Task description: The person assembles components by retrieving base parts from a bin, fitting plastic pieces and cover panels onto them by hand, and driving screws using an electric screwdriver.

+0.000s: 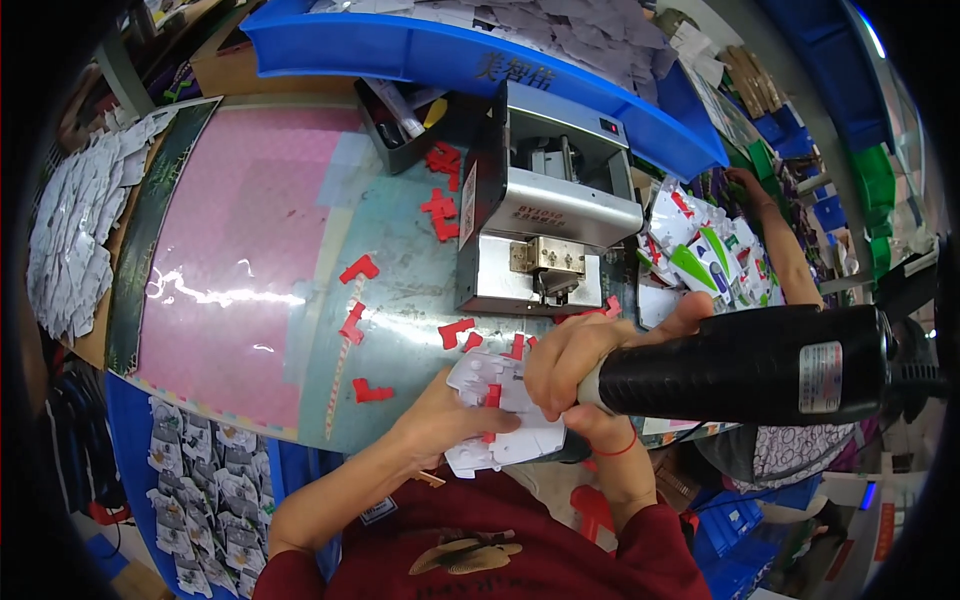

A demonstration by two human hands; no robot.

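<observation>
My left hand (430, 420) grips a white plastic shell (475, 458) in front of my chest. Its thumb presses near a small red plastic piece (493, 398) lying inside the shell. In my right hand (572, 362) is a black electric screwdriver (735, 365), held level with its body reaching out to the right. Its tip is over or beside the shell's right side, and my fingers hide whether it touches. Just beyond the hands, loose red pieces (456, 332) lie on the table mat.
A grey metal screw feeder (570, 205) stands behind my hands. More red pieces (438, 212) and a dark tray (392, 140) are at its left. White-and-green shells (705, 255) pile up at right, near another person's arm (790, 250). A blue bin (400, 55) spans the back.
</observation>
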